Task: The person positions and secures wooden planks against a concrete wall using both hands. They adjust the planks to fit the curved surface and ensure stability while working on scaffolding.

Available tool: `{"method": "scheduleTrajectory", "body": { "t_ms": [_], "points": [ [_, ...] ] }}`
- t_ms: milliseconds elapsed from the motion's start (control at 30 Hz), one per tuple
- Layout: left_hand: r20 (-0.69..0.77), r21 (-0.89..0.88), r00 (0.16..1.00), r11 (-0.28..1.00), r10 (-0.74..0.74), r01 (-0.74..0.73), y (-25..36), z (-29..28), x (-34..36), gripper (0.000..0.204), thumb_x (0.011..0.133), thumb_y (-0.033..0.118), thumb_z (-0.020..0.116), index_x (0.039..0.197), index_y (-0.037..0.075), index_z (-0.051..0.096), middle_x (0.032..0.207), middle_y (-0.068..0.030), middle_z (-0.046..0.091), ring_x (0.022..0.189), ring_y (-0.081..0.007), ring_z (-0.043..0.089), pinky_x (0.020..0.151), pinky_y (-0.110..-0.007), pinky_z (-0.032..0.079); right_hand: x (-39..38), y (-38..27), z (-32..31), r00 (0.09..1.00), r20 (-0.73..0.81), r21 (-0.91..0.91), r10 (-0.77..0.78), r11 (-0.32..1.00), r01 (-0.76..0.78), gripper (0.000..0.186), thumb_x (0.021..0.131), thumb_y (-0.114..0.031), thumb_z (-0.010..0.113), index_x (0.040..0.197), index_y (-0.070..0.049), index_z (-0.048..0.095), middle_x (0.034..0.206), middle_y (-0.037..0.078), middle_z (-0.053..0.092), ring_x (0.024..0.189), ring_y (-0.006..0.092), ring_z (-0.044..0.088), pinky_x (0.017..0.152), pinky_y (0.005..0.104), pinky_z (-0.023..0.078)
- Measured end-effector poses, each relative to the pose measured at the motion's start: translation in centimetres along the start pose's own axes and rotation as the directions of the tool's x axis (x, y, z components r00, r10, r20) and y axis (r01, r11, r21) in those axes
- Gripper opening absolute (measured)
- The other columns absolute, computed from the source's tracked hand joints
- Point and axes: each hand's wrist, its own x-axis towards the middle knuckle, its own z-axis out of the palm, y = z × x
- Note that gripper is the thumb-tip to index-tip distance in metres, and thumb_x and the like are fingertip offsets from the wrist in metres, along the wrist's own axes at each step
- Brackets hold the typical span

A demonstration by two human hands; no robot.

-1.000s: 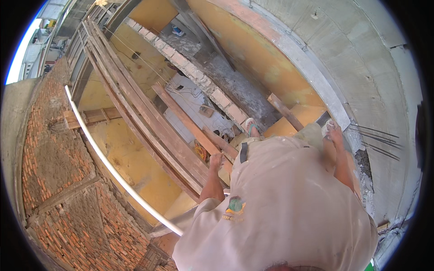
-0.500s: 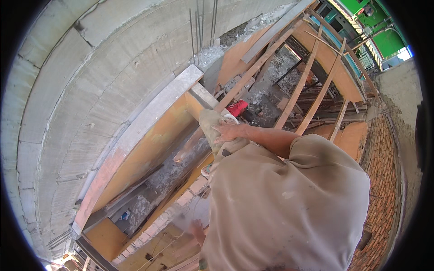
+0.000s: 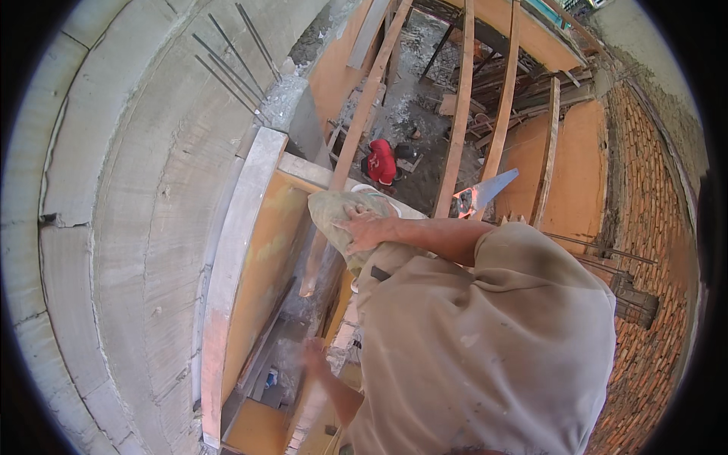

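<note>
Packages: one. A sack, soft and slumped, of dusty grey-green cloth or woven stuff (which of the two could not be told), lay at the upper end of the orange formwork panel, just beside a slanting timber pole. The right hand rested flat on its top, fingers spread; the sack's lower part was hidden behind the person's shirt. Whether it bore any printing could not be told.

Doubtful item: a small blue-and-white object, low in the gap beside the panel, was too small to tell as wrapper or scrap.

Labels, signs, screens: none were seen.
</note>
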Motion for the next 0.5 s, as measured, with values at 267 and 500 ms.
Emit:
{"method": "scheduleTrajectory", "body": {
  "t_ms": [267,500],
  "points": [
    [0.023,0.09,0.992,0.988,-0.126,0.123,4.4,4.2,-2.5,0.022,0.093,0.022,0.063,0.111,0.008,0.062,0.091,-0.0036,0.066,0.082,-0.0199,0.065,0.066,-0.039,0.05,1.2,5.0,-4.9,1.0,-0.004,0.257,0.006,0.967,-0.005,0.086,0.087,-0.055,0.065,0.156,-0.017,0.03,0.158,0.028,0.025,0.144,0.048,0.028,0.117,0.0507,0.028],
    [0.139,0.617,0.988,0.787,-0.065,-0.035,1.4,11.6,14.2,0.037,0.091,0.025,0.067,0.119,0.002,0.062,0.096,-0.0104,0.068,0.085,-0.0208,0.068,0.065,-0.033,0.049,4.5,21.3,3.5,0.794,-0.334,0.583,0.508,0.773,-0.25,0.066,0.096,-0.049,0.057,0.133,0.006,0.053,0.124,0.029,0.062,0.116,0.042,0.061,0.098,0.0456,0.049]
  ]
}}
